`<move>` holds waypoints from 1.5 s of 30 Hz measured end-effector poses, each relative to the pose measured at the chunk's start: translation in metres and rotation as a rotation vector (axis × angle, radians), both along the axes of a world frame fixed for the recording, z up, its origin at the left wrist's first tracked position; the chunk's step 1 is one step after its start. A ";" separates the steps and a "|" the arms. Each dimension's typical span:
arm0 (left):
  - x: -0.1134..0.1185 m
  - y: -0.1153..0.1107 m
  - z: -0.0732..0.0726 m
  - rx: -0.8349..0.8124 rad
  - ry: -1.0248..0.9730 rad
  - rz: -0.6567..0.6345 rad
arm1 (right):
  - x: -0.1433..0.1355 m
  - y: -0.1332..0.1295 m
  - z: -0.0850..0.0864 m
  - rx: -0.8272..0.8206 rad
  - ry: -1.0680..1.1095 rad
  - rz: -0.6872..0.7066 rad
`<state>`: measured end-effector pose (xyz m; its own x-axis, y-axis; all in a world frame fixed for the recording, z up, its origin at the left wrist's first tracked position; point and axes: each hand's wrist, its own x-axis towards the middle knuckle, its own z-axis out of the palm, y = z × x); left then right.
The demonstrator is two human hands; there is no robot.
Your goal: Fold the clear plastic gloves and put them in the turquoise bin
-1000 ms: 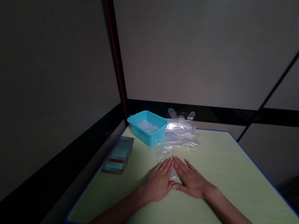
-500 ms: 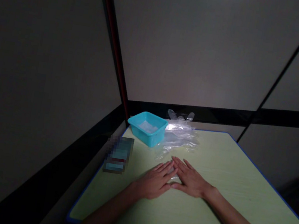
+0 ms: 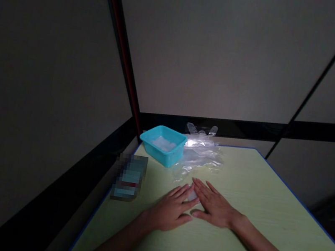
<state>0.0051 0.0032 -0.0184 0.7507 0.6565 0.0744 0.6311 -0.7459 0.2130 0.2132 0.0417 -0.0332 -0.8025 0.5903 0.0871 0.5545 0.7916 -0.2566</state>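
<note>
My left hand point(image 3: 172, 208) lies flat on the green table point(image 3: 272, 188), fingers stretched toward the centre. Opposite it, my right hand point(image 3: 214, 204) also rests flat, its fingertips close to those of my left hand. Between and partly beneath the fingers is a small whitish, see-through piece point(image 3: 193, 195); most of it is hidden. Beyond the hands, clear plastic gloves point(image 3: 199, 152) are spread in a loose pile. A turquoise basket point(image 3: 172, 159) stands left of the pile, with folded white, translucent material point(image 3: 164, 143) inside.
A blurred-out, dark greenish rectangular object point(image 3: 130, 177) lies at the table's left edge. Grey wall panels point(image 3: 222, 58) with black strips rise behind the table and at its left. The table has a blue edge.
My hands have drawn slightly apart, showing more of the whitish piece between them. The camera view has shifted a little.
</note>
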 end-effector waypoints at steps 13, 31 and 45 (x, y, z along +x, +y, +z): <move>-0.002 -0.002 -0.006 -0.016 -0.137 0.077 | 0.017 0.008 0.014 -0.017 0.217 0.110; 0.008 -0.003 -0.001 -0.087 -0.512 0.248 | 0.014 -0.002 0.029 -0.071 0.370 0.023; 0.022 0.013 -0.011 -0.609 -1.205 0.511 | -0.017 -0.002 0.008 -0.807 1.117 -0.317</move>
